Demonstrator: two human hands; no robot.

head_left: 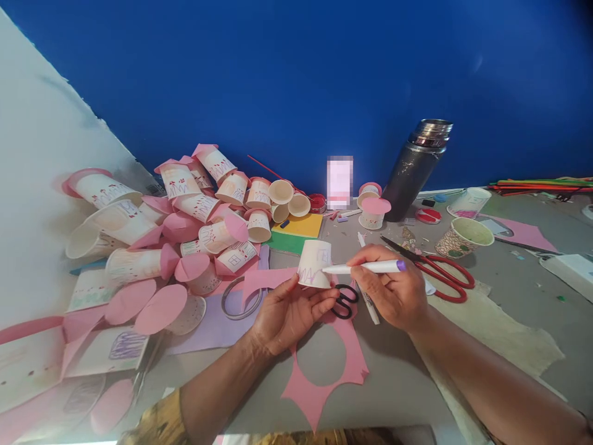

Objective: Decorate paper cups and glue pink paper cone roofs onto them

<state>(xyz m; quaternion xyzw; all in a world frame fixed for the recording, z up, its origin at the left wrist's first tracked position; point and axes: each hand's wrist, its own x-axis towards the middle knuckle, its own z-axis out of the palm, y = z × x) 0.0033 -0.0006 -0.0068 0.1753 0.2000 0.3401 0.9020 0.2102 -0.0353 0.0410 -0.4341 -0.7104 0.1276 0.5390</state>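
Observation:
My left hand [290,309] holds a small white paper cup [314,262] upside down, fingers wrapped under its rim. My right hand [391,287] grips a white marker [365,267] with a purple end, its tip touching the cup's side. Faint purple marks show on the cup. Below both hands lies a pink paper sheet [324,383] with a round hole cut out. Small black scissors [345,301] lie just under the cup, and a second white marker [368,300] lies beneath my right hand.
A heap of decorated cups with pink paper circles [185,222] fills the left. Red-handled scissors [445,275], a metal flask [414,170], more cups [463,237], a tape roll [238,300] and yellow and green paper [296,230] lie on the grey table.

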